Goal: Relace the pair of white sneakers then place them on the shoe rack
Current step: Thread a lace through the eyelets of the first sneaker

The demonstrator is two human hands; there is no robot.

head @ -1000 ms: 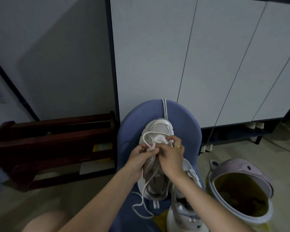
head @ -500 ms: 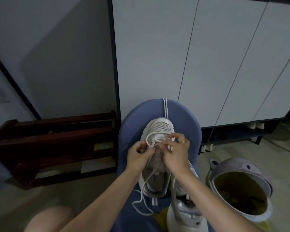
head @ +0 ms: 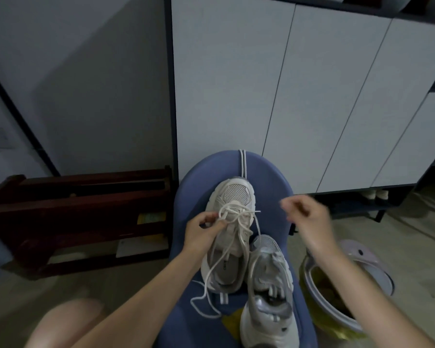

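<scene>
Two white sneakers lie on a blue padded seat point(head: 194, 187). The farther sneaker point(head: 232, 197) points away from me, its white lace point(head: 239, 217) looped loosely over the tongue with long ends trailing down to the seat. My left hand point(head: 202, 228) pinches the lace at the shoe's left side. My right hand point(head: 305, 213) is blurred, raised to the right of the shoe and apart from it, fingers loosely curled and holding nothing. The nearer sneaker point(head: 269, 292) lies beside it at lower right. A dark wooden shoe rack point(head: 78, 219) stands on the floor to the left.
A white cabinet point(head: 286, 91) with tall doors stands right behind the seat. A round lavender-lidded bin point(head: 362, 280), lid open, sits on the floor at right. My bare knee point(head: 63, 322) shows at the lower left. A pair of shoes point(head: 376, 194) sits under the cabinet.
My right hand has let go of the lace and swung out to the right. My left hand stays on the lace at the shoe.
</scene>
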